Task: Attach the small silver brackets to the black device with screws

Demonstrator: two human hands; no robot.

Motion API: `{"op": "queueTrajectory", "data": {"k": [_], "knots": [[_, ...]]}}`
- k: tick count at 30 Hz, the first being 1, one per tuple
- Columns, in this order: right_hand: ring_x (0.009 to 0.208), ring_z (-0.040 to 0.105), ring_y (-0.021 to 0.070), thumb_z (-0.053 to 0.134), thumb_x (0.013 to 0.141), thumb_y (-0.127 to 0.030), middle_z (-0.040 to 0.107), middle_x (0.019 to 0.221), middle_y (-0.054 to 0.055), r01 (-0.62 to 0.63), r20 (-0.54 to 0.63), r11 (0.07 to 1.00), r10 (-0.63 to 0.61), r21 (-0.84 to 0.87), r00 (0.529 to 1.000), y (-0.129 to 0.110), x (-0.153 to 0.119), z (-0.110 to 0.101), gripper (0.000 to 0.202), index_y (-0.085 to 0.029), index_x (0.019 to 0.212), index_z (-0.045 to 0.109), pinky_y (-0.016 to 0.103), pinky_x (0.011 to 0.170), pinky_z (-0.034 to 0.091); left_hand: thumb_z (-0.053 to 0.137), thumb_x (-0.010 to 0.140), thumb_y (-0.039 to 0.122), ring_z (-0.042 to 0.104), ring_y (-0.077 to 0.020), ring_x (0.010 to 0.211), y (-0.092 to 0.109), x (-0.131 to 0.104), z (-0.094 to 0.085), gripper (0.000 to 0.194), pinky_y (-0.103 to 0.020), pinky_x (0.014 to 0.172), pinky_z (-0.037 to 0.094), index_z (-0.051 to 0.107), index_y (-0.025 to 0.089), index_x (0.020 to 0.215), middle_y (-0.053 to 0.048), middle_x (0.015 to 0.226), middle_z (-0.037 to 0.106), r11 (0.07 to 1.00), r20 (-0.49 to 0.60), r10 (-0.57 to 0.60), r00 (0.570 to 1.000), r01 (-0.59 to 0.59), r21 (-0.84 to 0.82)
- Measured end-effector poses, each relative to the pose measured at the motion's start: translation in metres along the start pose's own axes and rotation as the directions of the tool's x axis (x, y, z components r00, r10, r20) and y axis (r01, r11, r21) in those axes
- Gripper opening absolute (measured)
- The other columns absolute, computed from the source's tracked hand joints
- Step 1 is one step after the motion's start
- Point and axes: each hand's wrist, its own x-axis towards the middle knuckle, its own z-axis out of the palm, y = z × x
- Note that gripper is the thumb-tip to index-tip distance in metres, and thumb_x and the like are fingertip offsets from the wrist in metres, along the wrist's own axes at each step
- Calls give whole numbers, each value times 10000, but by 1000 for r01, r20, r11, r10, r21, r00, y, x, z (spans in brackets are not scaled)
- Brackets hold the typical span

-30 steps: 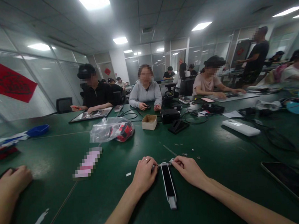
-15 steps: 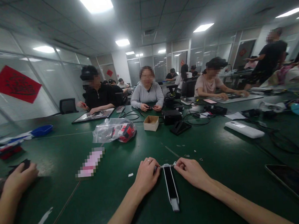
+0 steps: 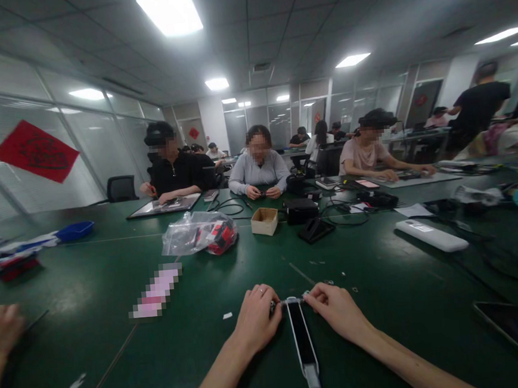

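Note:
A long, slim device point(image 3: 302, 337) with a black middle, a pale frame and a grey end piece lies on the green table, its grey end towards me. A thin crosspiece point(image 3: 291, 301) spans its far end. My left hand point(image 3: 257, 316) has its fingers closed at the left end of this crosspiece, around a small dark-and-silver part that they mostly cover. At the right end, my right hand point(image 3: 337, 307) pinches with thumb and forefinger; the fingertips hide most of what is between them.
Small scraps point(image 3: 338, 282) lie beyond my right hand, and a white bit point(image 3: 227, 315) left of my left hand. Farther off are a plastic bag point(image 3: 184, 236), an open box point(image 3: 265, 222) and a white power bank-like block point(image 3: 430, 235). A co-worker's hand point(image 3: 0, 328) is at far left.
The view has tilted slightly up, so the table sits lower in it. Both my hands keep their grip at the crosspiece. The co-worker's hand at left has moved towards the edge of view.

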Motion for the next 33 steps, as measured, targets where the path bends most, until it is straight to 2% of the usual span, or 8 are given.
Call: {"op": "queueTrajectory", "data": {"k": [7,13,20,28,33], "knots": [[628,609,150,506,847,-411,668,699,35,-18,-1,1000,18,-12,1000,-5,-3,0,296,-161,758,636,247,559,440,456,863,200,507,-190,851,0,0,1,83,-321,747,374,534,187,834,-37,913,583,1000,5,6,1000,-6,13],[647,618,151,471,869,-395,670,720,42,-41,41,999,39,35,998,-10,-6,-1,301,-157,784,634,252,578,468,452,859,194,504,-189,843,1,0,1,83,-326,751,372,532,191,839,-34,909,578,1000,4,-1,1000,1,15],[621,600,140,484,841,-267,671,729,39,-30,49,999,29,12,998,-15,-9,-5,194,-156,798,636,241,549,452,442,865,195,500,-185,830,0,1,3,91,-323,739,372,529,187,838,-35,906,577,1000,5,3,1000,-3,5],[551,509,123,511,794,-233,573,605,-10,85,12,987,-84,-135,996,-8,-5,-6,136,-163,811,626,244,541,395,454,868,209,507,-191,847,-1,0,4,88,-322,737,372,535,187,840,-40,915,582,1000,-2,15,1000,-15,11],[584,510,127,495,817,-269,567,654,-7,134,48,980,-128,-144,991,-2,-4,-8,164,-176,847,626,252,565,402,454,866,205,512,-187,849,-1,0,5,84,-317,744,377,533,190,841,-36,913,580,1000,-10,19,1000,-19,-3]]}}
